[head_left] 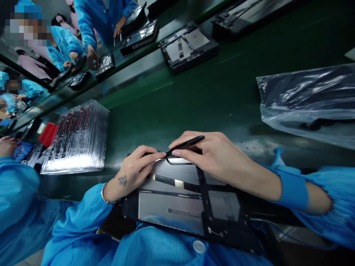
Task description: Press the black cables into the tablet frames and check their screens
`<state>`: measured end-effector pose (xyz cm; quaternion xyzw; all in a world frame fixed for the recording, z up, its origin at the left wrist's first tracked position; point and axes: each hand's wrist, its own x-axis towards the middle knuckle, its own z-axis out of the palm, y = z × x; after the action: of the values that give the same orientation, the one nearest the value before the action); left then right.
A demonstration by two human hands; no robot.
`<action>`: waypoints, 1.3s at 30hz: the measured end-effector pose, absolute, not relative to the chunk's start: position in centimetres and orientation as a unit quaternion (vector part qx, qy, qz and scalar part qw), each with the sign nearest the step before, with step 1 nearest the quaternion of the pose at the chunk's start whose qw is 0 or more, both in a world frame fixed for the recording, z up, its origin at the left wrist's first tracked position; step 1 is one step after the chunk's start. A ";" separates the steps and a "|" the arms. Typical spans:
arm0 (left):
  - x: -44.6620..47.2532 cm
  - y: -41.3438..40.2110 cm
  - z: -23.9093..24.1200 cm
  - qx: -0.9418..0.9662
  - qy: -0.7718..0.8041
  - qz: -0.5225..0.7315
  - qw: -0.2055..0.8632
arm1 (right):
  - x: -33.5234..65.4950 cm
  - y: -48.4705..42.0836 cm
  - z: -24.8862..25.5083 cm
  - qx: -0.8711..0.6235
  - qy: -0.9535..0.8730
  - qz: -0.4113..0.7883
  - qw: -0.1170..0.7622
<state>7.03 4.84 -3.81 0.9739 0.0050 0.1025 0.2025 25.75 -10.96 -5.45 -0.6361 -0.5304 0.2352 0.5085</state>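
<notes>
An opened tablet (170, 207) lies before me at the bench edge, tilted, its silver plates and black frame showing. My right hand (206, 149) is closed over its far edge. Between thumb and fingers it grips a slim black tool (190, 142), tapered like tweezers. A thin black loop (177, 163) curves below the tool, over the silver plate. My left hand (137, 166) is at the tablet's far left edge, its fingertips pinched together beside the tool's narrow end. What those fingertips hold is too small to make out.
Stacked clear plastic trays (80, 144) with small parts stand to the left, beside a red bin (48, 134). A clear plastic bag (307, 103) lies at right. Opened devices (188, 46) line the far ledge. Co-workers in blue (102, 22) work beyond; a blue sleeve (16, 188) is close at left.
</notes>
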 end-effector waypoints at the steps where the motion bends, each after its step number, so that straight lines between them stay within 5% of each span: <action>1: 7.0 4.9 -3.8 0.974 0.006 0.102 0.201 | 25.7 -11.0 -5.5 -0.634 -0.535 0.232 0.508; 39: 7.0 4.9 -4.1 0.974 0.009 0.100 0.203 | 25.3 -11.5 -5.8 -0.616 -0.574 0.187 0.507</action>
<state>7.01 4.91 -4.12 0.9741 0.0093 0.0998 0.2027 25.31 -11.46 -5.85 -0.6155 -0.5737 0.1872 0.5069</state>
